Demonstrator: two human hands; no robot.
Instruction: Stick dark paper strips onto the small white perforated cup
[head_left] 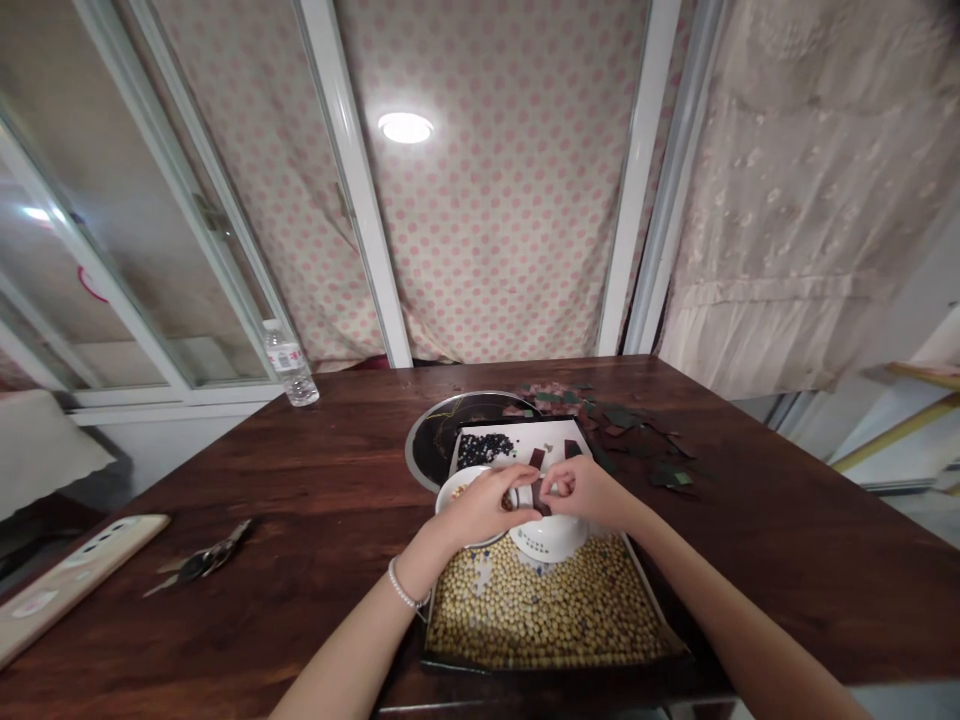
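White china or plastic, I can't tell which, makes up two bowls: the left bowl (444, 492) and, just beside it, the right bowl (551, 545), both in one black-edged tray (555, 664). From the head camera I see two hands over them. The left hand (487, 500) is loosely curved above the left bowl, thumb and fingers well apart; I can't tell if it touches the rim. The right hand (585, 490) is curled above the right bowl, thumb and forefinger close together; whether they meet or pinch anything, I can't make out. Yellowish beans (547, 620), too many to count, cover the tray's near part; black beans (480, 448) lie in its far left corner. Around it I count one bottle (291, 365), one phone (82, 575) and one bunch of keys (206, 562).
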